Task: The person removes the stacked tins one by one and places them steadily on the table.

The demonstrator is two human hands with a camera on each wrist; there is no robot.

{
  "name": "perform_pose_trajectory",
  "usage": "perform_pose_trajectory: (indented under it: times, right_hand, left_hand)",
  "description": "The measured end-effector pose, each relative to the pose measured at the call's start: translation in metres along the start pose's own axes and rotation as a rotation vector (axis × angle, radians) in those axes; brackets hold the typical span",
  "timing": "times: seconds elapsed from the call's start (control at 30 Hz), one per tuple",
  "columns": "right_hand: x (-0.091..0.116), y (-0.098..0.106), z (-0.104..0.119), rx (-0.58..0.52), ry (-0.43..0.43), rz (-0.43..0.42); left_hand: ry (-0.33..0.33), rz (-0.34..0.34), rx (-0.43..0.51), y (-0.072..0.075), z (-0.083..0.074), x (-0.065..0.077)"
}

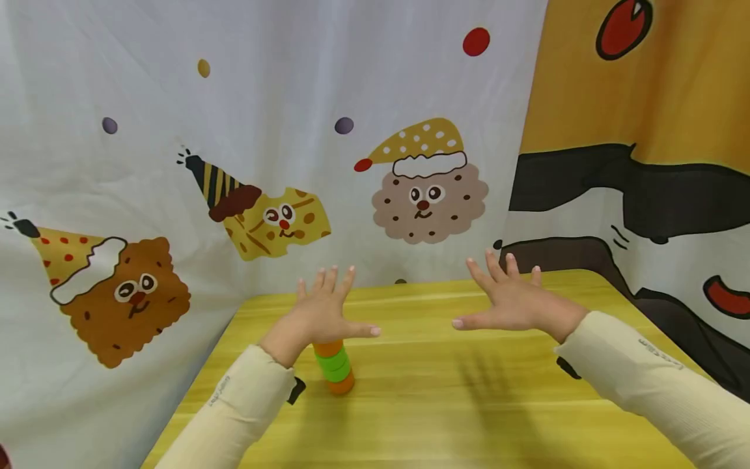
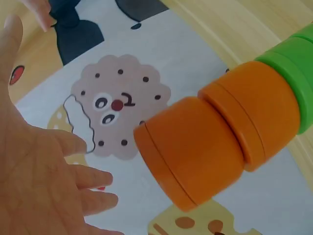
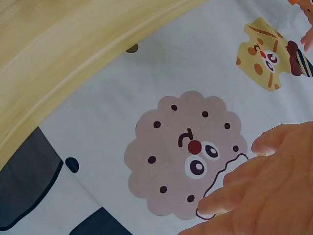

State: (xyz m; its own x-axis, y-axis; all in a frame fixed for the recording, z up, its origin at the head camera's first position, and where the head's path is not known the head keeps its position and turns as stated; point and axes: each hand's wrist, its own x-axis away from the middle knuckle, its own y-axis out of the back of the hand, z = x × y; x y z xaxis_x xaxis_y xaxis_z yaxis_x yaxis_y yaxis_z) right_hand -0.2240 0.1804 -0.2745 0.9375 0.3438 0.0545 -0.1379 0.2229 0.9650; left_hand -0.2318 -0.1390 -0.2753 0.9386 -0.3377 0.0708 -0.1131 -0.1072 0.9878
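A stack of round orange and green pieces (image 1: 334, 366) stands upright on the yellow wood-grain table (image 1: 410, 404). My left hand (image 1: 321, 316) is raised with fingers spread and thumb pointing inward, overlapping the top of the stack in the head view. From the left wrist, two orange pieces (image 2: 195, 152) show at the stack's upper end with green ones below, apart from the fingers. My right hand (image 1: 512, 303) hovers over the table's right side, also spread and holding nothing. Only part of that hand (image 3: 269, 186) appears in the right wrist view.
Behind the table hangs a white cloth (image 1: 351, 58) printed with cartoon biscuits and cheese. An orange and black printed section (image 1: 674, 104) covers the right side. The table's back edge (image 1: 422, 283) runs close along the cloth. Both forearms wear cream sleeves (image 1: 638, 378).
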Motion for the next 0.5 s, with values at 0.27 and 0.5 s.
perform_pose_trajectory:
  times: [0.27,0.5]
  right_hand:
    - [-0.009,-0.009,0.009,-0.039,0.079,-0.008]
    - [-0.029,-0.022,0.033,-0.082,0.226,-0.040]
  left_hand:
    - [-0.035,-0.079,0.210,-0.005,0.035,0.011]
    - [-0.049,-0.103,0.408,-0.020,0.073,0.018]
